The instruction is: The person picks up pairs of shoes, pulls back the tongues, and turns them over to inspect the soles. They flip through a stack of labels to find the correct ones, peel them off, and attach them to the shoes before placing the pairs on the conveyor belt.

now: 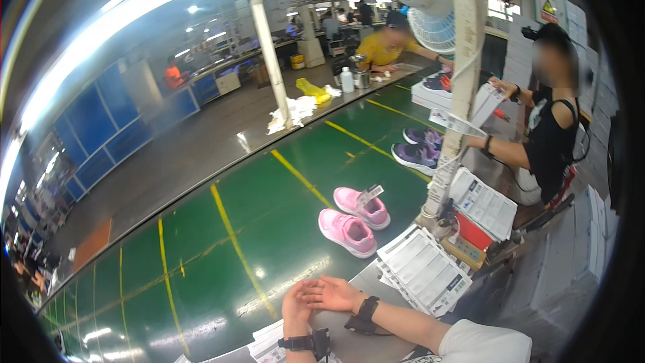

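Observation:
My left hand (296,305) and my right hand (335,294) lie together at the near edge of a green conveyor belt (201,255). The fingers overlap loosely, palms turned partly up, and I see nothing held in either hand. Some of the left fingers are partly hidden where the hands meet. Beyond them, a pair of pink sneakers (347,232) stands on the belt, one with a paper tag (369,195) on it. Farther along is a pair of dark purple sneakers (416,156). Printed sheets (425,271) are stacked to the right of my hands.
A white post (457,94) rises beside the belt, with a fan (433,23) near it. Beyond the post, a person in black (554,121) handles a white shoebox (484,103). Across the belt leans a person in yellow (386,47). A power strip (463,253) lies by the sheets.

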Demonstrator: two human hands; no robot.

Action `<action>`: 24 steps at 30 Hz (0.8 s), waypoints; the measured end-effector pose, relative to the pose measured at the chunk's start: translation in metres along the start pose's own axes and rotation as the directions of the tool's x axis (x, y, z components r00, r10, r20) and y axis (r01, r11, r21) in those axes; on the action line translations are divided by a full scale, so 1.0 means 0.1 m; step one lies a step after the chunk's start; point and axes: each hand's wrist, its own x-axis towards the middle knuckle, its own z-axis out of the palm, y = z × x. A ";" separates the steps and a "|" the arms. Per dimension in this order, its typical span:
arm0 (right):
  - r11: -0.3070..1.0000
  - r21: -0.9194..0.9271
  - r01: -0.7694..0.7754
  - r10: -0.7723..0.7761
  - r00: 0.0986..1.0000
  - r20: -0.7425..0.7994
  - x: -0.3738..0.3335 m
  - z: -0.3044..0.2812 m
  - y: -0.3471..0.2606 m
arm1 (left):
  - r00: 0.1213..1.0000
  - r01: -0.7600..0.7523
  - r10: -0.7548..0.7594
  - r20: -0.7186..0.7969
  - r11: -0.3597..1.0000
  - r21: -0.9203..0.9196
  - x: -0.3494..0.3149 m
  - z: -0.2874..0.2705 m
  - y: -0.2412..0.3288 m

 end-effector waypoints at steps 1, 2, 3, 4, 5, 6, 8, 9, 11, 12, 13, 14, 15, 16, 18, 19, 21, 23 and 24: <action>1.000 0.001 -0.025 0.024 0.999 0.030 0.01 -0.01 0.00 | 1.000 -0.001 0.001 0.002 1.000 0.023 -0.02 0.01 0.01; 0.999 0.000 -0.050 0.050 0.997 0.060 0.02 -0.01 0.00 | 1.000 0.010 -0.010 0.014 0.999 0.037 -0.02 0.02 0.01; 0.998 0.017 -0.056 0.055 0.996 0.069 0.03 -0.03 0.01 | 1.000 0.006 -0.006 0.005 0.999 0.031 -0.02 0.01 0.02; 0.999 0.014 -0.045 0.044 0.996 0.073 0.03 -0.04 0.01 | 1.000 0.001 -0.001 -0.005 1.000 0.024 -0.02 0.00 0.01; 0.998 0.019 -0.055 0.053 0.995 0.086 0.03 -0.05 0.01 | 1.000 -0.001 0.001 -0.013 1.000 0.020 0.03 -0.04 -0.01; 0.997 0.025 -0.068 0.065 0.993 0.098 0.02 -0.07 0.01 | 1.000 0.001 -0.001 -0.007 1.000 0.025 0.03 -0.02 -0.01; 0.997 0.024 -0.067 0.065 0.993 0.098 0.02 -0.09 0.01 | 0.999 0.001 0.001 -0.033 0.999 0.051 -0.01 0.02 0.00; 0.998 0.018 -0.065 0.063 0.995 0.076 0.03 -0.09 0.02 | 0.999 0.000 0.002 -0.048 1.000 0.028 0.04 -0.03 -0.02; 0.997 0.011 -0.071 0.070 0.996 0.056 0.03 -0.10 0.02 | 1.000 0.002 -0.002 -0.031 1.000 0.018 0.10 -0.12 -0.03; 0.998 0.005 -0.063 0.063 0.997 0.053 0.03 -0.09 0.03 | 1.000 0.013 -0.013 -0.012 1.000 0.012 0.12 -0.15 -0.03; 0.998 -0.001 -0.055 0.055 0.997 0.049 0.02 -0.08 0.03 | 1.000 0.008 -0.008 -0.014 1.000 0.010 0.15 -0.21 -0.04; 0.998 -0.001 -0.060 0.060 0.997 0.052 0.02 -0.08 0.03 | 0.999 0.018 -0.018 0.033 1.000 0.003 0.19 -0.28 -0.04; 0.998 -0.018 -0.054 0.055 0.998 0.042 0.02 -0.06 0.03 | 0.996 0.029 -0.028 0.080 1.000 -0.004 0.19 -0.29 -0.03; 0.998 -0.035 -0.049 0.050 0.998 0.033 0.02 -0.04 0.02 | 0.997 0.026 -0.026 0.078 1.000 -0.005 0.18 -0.29 -0.02; 0.998 -0.037 -0.051 0.052 0.998 0.021 0.01 -0.01 0.02 | 0.996 0.036 -0.035 0.077 0.999 0.000 0.15 -0.25 -0.02; 0.998 -0.039 -0.051 0.051 0.999 0.008 0.02 -0.01 0.01 | 0.996 0.035 -0.034 0.077 0.999 -0.001 0.12 -0.21 -0.02; 0.998 -0.032 -0.056 0.056 0.998 0.015 0.02 -0.01 0.01 | 1.000 0.005 -0.006 0.007 1.000 0.022 0.09 -0.15 -0.02; 0.998 -0.026 -0.061 0.062 0.998 0.021 0.02 -0.01 0.00 | 1.000 0.006 -0.006 0.021 1.000 0.026 0.10 -0.16 -0.01; 0.998 -0.017 -0.063 0.063 0.997 0.040 0.02 -0.01 0.00 | 0.999 0.005 -0.006 0.034 0.999 0.032 0.10 -0.16 -0.01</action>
